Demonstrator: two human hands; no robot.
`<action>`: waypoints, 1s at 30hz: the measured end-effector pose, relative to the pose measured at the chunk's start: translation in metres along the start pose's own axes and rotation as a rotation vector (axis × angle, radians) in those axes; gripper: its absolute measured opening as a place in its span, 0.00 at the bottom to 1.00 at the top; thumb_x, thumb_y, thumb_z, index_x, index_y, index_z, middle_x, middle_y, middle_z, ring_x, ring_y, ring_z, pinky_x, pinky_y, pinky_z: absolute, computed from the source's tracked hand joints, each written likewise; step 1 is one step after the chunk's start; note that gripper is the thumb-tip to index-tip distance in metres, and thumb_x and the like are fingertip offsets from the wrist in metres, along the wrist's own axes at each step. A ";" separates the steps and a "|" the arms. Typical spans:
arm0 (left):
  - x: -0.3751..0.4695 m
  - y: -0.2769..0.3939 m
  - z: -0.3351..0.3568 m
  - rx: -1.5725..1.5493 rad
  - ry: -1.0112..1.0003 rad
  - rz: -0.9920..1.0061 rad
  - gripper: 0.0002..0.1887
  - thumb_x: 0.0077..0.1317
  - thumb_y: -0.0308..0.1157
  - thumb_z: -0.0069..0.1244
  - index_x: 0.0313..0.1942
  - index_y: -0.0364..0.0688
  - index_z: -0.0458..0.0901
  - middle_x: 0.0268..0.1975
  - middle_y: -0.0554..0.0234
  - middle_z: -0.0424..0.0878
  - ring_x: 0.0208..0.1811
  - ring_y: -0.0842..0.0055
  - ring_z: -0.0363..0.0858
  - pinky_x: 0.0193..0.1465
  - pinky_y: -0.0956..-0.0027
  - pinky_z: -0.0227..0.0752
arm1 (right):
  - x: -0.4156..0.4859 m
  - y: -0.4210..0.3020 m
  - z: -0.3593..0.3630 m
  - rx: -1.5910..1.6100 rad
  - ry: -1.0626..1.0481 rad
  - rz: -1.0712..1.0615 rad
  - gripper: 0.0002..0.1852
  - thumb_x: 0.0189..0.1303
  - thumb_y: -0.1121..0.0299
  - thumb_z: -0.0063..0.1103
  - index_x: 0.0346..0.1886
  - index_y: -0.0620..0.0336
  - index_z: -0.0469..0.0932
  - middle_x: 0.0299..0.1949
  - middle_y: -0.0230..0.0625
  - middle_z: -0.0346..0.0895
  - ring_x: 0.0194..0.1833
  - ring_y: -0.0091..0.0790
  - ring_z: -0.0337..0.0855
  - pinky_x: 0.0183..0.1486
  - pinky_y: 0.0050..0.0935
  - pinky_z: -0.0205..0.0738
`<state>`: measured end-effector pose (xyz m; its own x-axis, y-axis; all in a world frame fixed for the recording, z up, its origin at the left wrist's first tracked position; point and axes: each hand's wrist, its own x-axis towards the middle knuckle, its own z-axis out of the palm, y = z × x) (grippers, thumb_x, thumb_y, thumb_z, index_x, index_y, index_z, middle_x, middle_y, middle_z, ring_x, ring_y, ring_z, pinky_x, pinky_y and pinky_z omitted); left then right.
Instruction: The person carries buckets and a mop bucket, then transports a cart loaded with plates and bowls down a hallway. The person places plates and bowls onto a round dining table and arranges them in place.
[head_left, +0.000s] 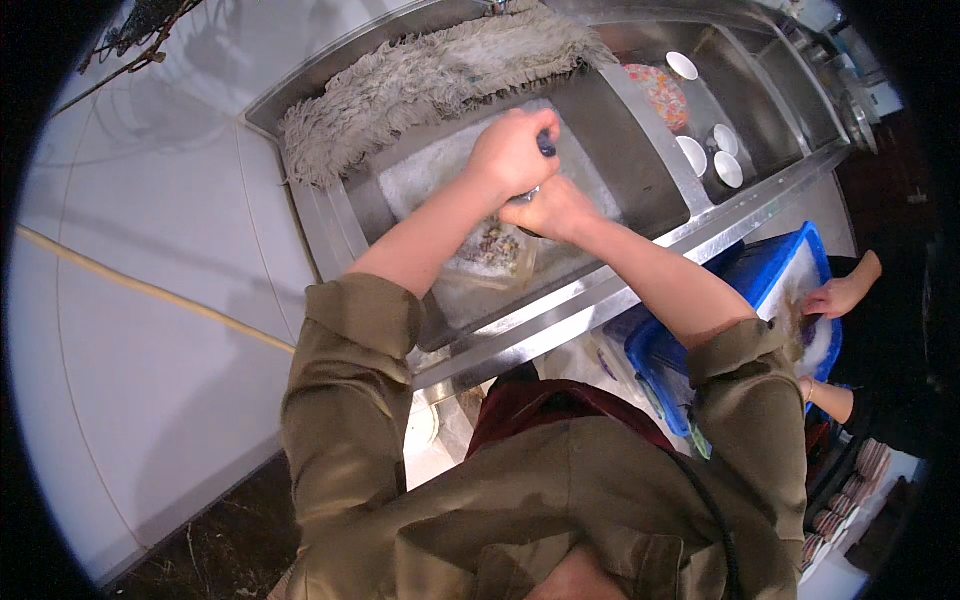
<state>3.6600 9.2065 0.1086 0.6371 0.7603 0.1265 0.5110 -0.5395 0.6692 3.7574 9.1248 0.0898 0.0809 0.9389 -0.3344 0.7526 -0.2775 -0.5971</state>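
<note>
My left hand (516, 154) is closed around a dark blue bundle (547, 144), which looks like cloth, though most of it is hidden by the fingers. Just below and touching it, my right hand (556, 211) is also closed; a small wet, shiny bit (526, 196) shows between the two fists. Both are held over a steel sink basin (637, 150) with a pale, foamy area (427, 172) in it. Under my wrists, a clear shallow container (517, 276) holds mixed food scraps (495, 249).
A shaggy grey mop pad (442, 71) lies along the sink's back rim. White bowls (728, 169) and a pink patterned cloth-like item (657, 96) sit in the neighbouring basin. At right, another person's hand (832, 298) reaches into a sudsy blue tub (814, 244). White tiles (172, 300) rise at left.
</note>
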 end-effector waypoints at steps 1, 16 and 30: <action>0.000 -0.003 0.006 0.052 0.010 0.018 0.14 0.48 0.31 0.57 0.37 0.44 0.77 0.37 0.49 0.80 0.42 0.53 0.78 0.46 0.55 0.73 | 0.002 0.002 0.002 0.003 -0.003 -0.022 0.32 0.43 0.43 0.63 0.45 0.60 0.83 0.45 0.53 0.83 0.50 0.51 0.82 0.52 0.43 0.76; -0.010 -0.097 0.078 -0.852 0.180 -0.719 0.38 0.58 0.51 0.63 0.60 0.39 0.67 0.44 0.56 0.79 0.42 0.70 0.80 0.38 0.58 0.77 | -0.012 0.041 0.003 -0.202 0.194 -0.164 0.21 0.55 0.56 0.59 0.49 0.55 0.79 0.41 0.49 0.83 0.47 0.51 0.82 0.52 0.43 0.75; -0.063 -0.020 -0.047 -0.646 -0.333 -0.245 0.26 0.57 0.43 0.64 0.50 0.36 0.77 0.41 0.62 0.83 0.44 0.77 0.80 0.49 0.69 0.73 | -0.074 0.094 -0.066 0.324 0.318 -0.258 0.29 0.55 0.65 0.64 0.63 0.56 0.71 0.52 0.44 0.78 0.52 0.37 0.80 0.58 0.35 0.72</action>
<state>3.5825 9.1861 0.1213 0.7419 0.6264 -0.2391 0.2865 0.0263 0.9577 3.8649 9.0432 0.1065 0.1513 0.9866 0.0613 0.5370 -0.0300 -0.8430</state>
